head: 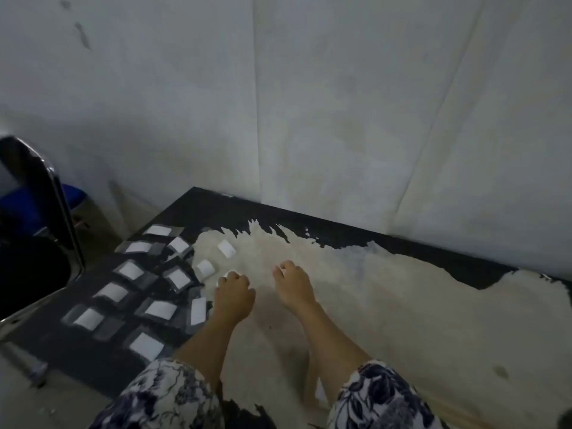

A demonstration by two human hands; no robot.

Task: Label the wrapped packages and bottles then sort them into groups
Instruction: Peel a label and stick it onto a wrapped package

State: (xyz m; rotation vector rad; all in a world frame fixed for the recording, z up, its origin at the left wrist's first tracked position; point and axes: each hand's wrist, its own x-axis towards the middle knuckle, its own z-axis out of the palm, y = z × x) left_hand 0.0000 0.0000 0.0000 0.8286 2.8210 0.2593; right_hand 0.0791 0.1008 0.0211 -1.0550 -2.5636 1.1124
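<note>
Several dark wrapped packages (154,309) with white labels lie in rows on the left part of the table. Two small white packages (205,268) lie beside them on the pale patch, the farther one (227,248) tilted. My left hand (234,292) is curled just right of the packages, and a small white piece (223,278) shows at its fingertips. My right hand (293,284) rests on the pale surface a little to the right, fingertips bent down onto the table, nothing visible in it. No bottles are in view.
The table (418,320) has a black top worn to a pale patch and stands against a white wall (340,119). A dark chair back (37,212) stands close at the left edge. The light is dim.
</note>
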